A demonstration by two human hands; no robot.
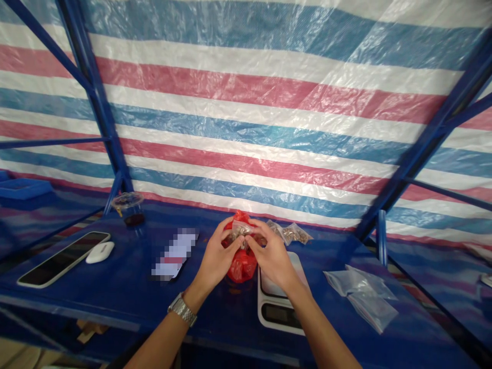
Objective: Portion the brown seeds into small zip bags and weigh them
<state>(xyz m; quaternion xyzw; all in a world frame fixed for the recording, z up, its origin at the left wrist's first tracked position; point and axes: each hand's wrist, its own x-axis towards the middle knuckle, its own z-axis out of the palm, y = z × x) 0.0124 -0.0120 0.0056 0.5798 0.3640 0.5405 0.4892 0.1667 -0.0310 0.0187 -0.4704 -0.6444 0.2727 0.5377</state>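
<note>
Both my hands meet over a red plastic bag (242, 267) on the blue table. Between them is a small clear zip bag (241, 228) with brownish contents that I cannot make out. My left hand (222, 246), with a metal watch on its wrist, pinches one side of the zip bag. My right hand (271, 252) pinches the other side, thumbs nearly touching. Under my right forearm lies a white digital scale (279, 313), partly covered by the arm. Filled clear bags (295, 233) lie just behind my right hand.
Empty clear zip bags (363, 292) lie to the right. On the left are a phone with a lit screen (175, 256), a dark phone (63, 259), a white earbud case (100, 252) and a clear cup of dark liquid (132, 212). Blue metal posts (98, 113) and striped sheeting stand behind.
</note>
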